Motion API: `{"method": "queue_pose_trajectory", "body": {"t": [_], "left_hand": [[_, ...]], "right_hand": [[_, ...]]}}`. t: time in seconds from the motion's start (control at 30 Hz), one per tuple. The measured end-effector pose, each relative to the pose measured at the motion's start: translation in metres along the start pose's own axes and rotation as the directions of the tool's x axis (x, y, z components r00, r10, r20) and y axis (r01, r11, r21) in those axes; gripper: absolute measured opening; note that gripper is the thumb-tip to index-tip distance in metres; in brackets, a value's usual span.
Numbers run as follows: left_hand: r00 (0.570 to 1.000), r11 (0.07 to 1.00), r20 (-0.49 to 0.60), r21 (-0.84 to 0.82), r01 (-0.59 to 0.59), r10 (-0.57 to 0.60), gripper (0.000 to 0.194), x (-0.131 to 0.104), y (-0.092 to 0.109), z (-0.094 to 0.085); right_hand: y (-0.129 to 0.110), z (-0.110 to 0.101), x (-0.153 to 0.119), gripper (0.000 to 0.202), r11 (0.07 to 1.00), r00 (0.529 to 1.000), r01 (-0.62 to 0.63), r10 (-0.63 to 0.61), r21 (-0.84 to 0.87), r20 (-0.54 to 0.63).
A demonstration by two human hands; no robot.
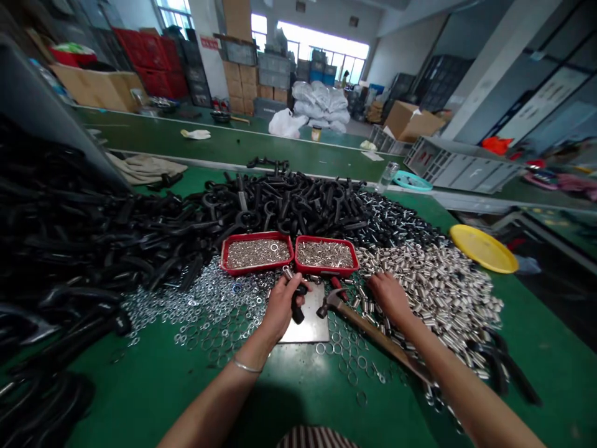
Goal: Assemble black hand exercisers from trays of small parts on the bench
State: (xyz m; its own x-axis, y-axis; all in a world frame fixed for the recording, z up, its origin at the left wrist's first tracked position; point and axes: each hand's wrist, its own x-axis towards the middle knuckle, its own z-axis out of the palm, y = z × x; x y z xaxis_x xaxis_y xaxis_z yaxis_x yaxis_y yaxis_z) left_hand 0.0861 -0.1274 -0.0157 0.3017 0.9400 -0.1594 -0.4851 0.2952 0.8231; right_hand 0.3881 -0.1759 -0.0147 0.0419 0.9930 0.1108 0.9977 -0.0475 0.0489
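My left hand [281, 305] is closed around a black handle-like part [297, 309] with a shiny metal piece at its upper end, held over a metal plate [308, 320]. To the right, my right hand [388, 295] reaches into the near-left edge of a heap of silvery metal sleeves [433, 289]; its fingertips are hidden, so what they grip, if anything, does not show. Between the hands lies a claw hammer [359, 320] with a wooden handle. Two red trays, the left tray [259, 270] and the right tray [326, 269], hold small metal pieces behind the plate.
Black hooked parts [289, 199] form a large pile behind the trays and along the left. Washers and rings [205, 311] are scattered left of the plate. A yellow lid [485, 249] lies at the right. Beyond runs a green conveyor [224, 140] with a grey crate [461, 165].
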Motion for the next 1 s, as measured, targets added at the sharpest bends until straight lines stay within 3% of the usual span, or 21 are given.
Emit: {"method": "queue_pose_trajectory", "body": {"t": [0.1, 0.17, 0.2, 0.23, 0.3, 0.33, 0.4, 0.47, 0.57, 0.63, 0.7, 0.83, 1.0], "left_hand": [[0.996, 0.987, -0.043, 0.141, -0.076, 0.082, 0.036, -0.003, 0.008, 0.000], [0.991, 0.957, -0.034, 0.265, -0.119, 0.133, 0.036, -0.005, 0.013, 0.001], [0.987, 0.938, -0.021, 0.316, -0.142, 0.157, 0.035, -0.006, 0.015, 0.001], [0.984, 0.920, -0.007, 0.356, -0.166, 0.180, 0.034, -0.007, 0.016, 0.001], [0.974, 0.883, 0.019, 0.417, -0.214, 0.227, 0.031, -0.010, 0.017, 0.003], [0.968, 0.866, 0.030, 0.441, -0.236, 0.249, 0.029, -0.011, 0.017, 0.003], [0.960, 0.833, 0.046, 0.486, -0.264, 0.277, 0.026, -0.014, 0.017, 0.004], [0.956, 0.803, 0.057, 0.529, -0.274, 0.288, 0.024, -0.017, 0.017, 0.004], [0.950, 0.751, 0.076, 0.595, -0.287, 0.304, 0.022, -0.018, 0.014, 0.004], [0.944, 0.715, 0.089, 0.631, -0.301, 0.318, 0.022, -0.017, 0.012, 0.003], [0.943, 0.692, 0.091, 0.658, -0.297, 0.319, 0.023, -0.018, 0.011, 0.003], [0.947, 0.695, 0.095, 0.657, -0.292, 0.307, 0.025, -0.022, 0.011, 0.005], [0.917, 0.653, 0.160, 0.658, -0.376, 0.366, 0.023, -0.027, 0.014, 0.007]], "right_hand": [[-0.002, -0.014, 0.001, 0.020, 0.997, 0.995, -0.026, 0.033, 0.069, -0.095], [-0.019, -0.028, -0.002, 0.017, 0.959, 0.973, -0.066, 0.123, 0.276, -0.194], [-0.033, -0.035, -0.004, 0.016, 0.894, 0.962, -0.074, 0.180, 0.441, -0.204], [-0.051, -0.041, -0.006, 0.015, 0.783, 0.958, -0.075, 0.229, 0.618, -0.175], [-0.092, -0.049, -0.010, 0.022, 0.400, 0.975, -0.098, 0.220, 0.911, 0.008], [-0.113, -0.051, -0.011, 0.027, 0.201, 0.980, -0.133, 0.171, 0.971, 0.099], [-0.146, -0.049, -0.010, 0.032, -0.083, 0.976, -0.201, 0.069, 0.976, 0.207], [-0.166, -0.043, -0.008, 0.032, -0.254, 0.963, -0.261, -0.007, 0.931, 0.268], [-0.173, -0.037, -0.005, 0.034, -0.420, 0.931, -0.359, -0.094, 0.834, 0.354], [-0.170, -0.038, -0.005, 0.035, -0.457, 0.911, -0.405, -0.127, 0.792, 0.393], [-0.168, -0.040, -0.007, 0.037, -0.436, 0.914, -0.403, -0.138, 0.805, 0.382], [-0.168, -0.046, -0.013, 0.040, -0.326, 0.947, -0.319, -0.131, 0.890, 0.292], [-0.168, -0.051, -0.018, 0.037, -0.183, 0.963, -0.257, -0.127, 0.949, 0.237]]}}
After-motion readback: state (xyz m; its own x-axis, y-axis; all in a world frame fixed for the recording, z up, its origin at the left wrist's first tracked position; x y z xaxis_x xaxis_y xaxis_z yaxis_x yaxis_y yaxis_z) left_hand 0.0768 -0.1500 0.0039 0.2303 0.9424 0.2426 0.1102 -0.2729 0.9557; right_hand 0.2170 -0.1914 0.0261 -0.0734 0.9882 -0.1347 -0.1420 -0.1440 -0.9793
